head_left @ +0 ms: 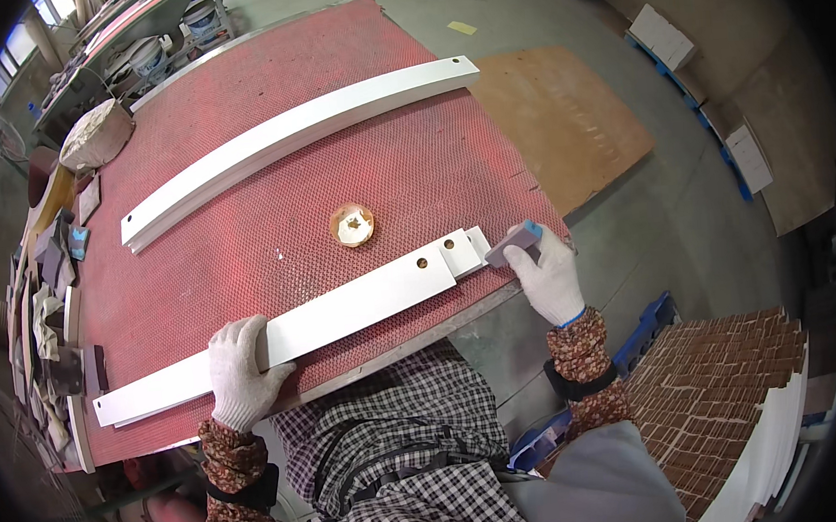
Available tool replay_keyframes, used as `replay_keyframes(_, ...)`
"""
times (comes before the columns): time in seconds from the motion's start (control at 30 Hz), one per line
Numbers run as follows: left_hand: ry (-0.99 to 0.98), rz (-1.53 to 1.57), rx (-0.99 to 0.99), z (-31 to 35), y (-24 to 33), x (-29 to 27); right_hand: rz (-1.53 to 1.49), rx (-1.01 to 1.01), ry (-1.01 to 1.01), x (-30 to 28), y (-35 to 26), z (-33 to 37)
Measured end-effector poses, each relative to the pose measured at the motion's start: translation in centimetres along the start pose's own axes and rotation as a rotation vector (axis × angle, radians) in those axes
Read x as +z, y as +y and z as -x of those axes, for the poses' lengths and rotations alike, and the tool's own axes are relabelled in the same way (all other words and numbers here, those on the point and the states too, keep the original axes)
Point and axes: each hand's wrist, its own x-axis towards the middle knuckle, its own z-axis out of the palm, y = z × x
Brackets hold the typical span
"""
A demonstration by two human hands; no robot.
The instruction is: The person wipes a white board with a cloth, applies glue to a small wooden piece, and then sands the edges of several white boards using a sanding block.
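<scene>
Several long white boards [344, 313] with round holes near their ends lie in an overlapping stack along the near edge of the table. My left hand [241, 370], in a white knit glove, grips the stack toward its left end, the thumb on the near side. At the right end, my gloved right hand [550, 276] holds a grey sanding block [514, 244] with a blue end, close beside the tip of the lowest board. Farther back lies another stack of white boards [298, 134]. Between the stacks sits a small round amber dish [352, 225] with pale contents.
Red mesh matting [271, 242] covers the table. Sanding blocks and rags [54, 257] crowd its left edge, with a cloth-wrapped bundle [97, 134] behind. A brown sheet [563, 120] lies on the floor at right. Stacked boards [709, 396] stand at the lower right beside a blue pallet [646, 327].
</scene>
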Motion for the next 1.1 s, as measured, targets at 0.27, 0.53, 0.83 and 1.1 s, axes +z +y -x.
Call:
replay_keyframes(0.27,0.012,0.0,0.007,-0.1,0.1,0.1,0.097,0.048,0.009,-0.3,0.3,0.6)
replay_keyframes(0.53,0.005,0.007,-0.004,0.0,0.1,0.0,0.007,-0.031,-0.018,0.5,0.1,-0.4)
replay_keyframes(0.83,0.008,0.004,0.002,0.0,-0.2,0.1,-0.063,0.072,0.102,1.2,3.0,-4.9)
replay_keyframes(1.1,0.005,0.003,0.003,0.1,-0.2,0.1,0.009,0.105,0.056,1.4,2.7,-5.5)
